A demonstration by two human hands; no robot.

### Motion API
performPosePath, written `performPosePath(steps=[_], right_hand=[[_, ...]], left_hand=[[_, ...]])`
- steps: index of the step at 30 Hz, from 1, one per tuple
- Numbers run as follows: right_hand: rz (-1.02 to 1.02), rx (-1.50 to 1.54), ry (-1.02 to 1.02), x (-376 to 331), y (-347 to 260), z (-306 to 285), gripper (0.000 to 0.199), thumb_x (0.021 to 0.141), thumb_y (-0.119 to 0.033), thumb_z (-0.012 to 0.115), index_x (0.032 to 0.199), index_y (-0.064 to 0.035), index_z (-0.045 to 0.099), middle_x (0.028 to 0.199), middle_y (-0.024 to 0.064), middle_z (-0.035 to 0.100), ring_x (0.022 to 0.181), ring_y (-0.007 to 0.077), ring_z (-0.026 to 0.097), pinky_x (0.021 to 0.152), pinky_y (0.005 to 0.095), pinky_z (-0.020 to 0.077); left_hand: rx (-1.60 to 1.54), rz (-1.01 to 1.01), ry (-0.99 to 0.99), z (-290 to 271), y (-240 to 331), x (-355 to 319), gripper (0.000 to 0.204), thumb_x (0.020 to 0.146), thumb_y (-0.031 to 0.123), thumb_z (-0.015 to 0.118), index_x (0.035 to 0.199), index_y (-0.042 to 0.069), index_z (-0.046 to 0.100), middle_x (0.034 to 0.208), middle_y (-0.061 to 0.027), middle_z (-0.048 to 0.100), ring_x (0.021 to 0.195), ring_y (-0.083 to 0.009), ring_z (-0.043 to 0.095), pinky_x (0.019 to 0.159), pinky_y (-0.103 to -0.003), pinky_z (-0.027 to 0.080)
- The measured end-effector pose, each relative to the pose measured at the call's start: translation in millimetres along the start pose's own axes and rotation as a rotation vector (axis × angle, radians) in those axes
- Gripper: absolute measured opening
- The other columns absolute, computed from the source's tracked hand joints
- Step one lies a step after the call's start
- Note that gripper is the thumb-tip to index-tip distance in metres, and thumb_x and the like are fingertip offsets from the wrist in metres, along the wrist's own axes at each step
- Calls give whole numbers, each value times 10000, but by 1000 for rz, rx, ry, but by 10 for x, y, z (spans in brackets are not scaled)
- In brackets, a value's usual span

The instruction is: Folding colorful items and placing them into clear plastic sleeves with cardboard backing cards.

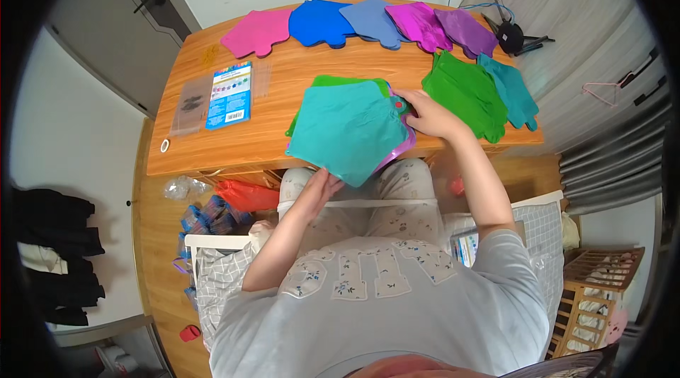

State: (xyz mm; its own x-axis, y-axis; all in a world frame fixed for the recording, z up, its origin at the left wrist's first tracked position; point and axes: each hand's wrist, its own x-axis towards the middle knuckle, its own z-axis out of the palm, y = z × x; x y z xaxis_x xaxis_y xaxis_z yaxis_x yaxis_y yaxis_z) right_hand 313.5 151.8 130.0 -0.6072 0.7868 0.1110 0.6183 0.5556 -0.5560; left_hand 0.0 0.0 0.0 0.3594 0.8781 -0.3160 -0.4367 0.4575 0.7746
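A single head-worn fisheye camera looks steeply down from above the seated person, close over the wooden desk (283, 77), edges bending toward the rim.
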Motion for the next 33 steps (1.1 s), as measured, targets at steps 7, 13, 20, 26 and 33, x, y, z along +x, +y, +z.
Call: performPosePath(steps=[7,13,20,26,33], right_hand=[[165,178,22,-687,-441,-12,656,848,-47,663,1470,-93,458,1167,93,578,1009,186,558,877,321,480],[373,365,128,-1354,-636,204,612,772,-110,824,1301,-31,527,1160,85,596,1052,175,565,872,309,497],[404,331,219,-1279,-837,663,752,696,-118,864,1340,-32,486,1221,143,607,1111,274,617,894,388,521],[428,167,147,-1081,-870,652,642,716,-63,806,1286,13,522,1128,226,652,1057,364,652,890,403,523],[262,44,197,-904,-901,535,572,736,-55,784,1260,23,568,1129,222,661,1067,376,650,890,407,516]], left_hand=[[-2,64,201,375,104,-174,443,969,134,650,1363,47,468,1229,-85,624,1049,-211,671,758,-360,610],[-21,-118,117,338,474,-507,429,943,110,664,1321,15,482,1098,-116,676,793,-213,722,526,-344,605],[41,-246,-48,172,508,-529,468,939,164,681,1349,24,504,1108,-127,706,842,-234,740,580,-373,639],[-235,-314,23,155,544,-555,492,986,149,597,1415,19,393,1155,-203,665,880,-301,737,543,-432,649],[241,-153,98,295,766,-563,383,1029,269,560,1312,22,487,1016,-152,704,807,-235,735,513,-341,607]])
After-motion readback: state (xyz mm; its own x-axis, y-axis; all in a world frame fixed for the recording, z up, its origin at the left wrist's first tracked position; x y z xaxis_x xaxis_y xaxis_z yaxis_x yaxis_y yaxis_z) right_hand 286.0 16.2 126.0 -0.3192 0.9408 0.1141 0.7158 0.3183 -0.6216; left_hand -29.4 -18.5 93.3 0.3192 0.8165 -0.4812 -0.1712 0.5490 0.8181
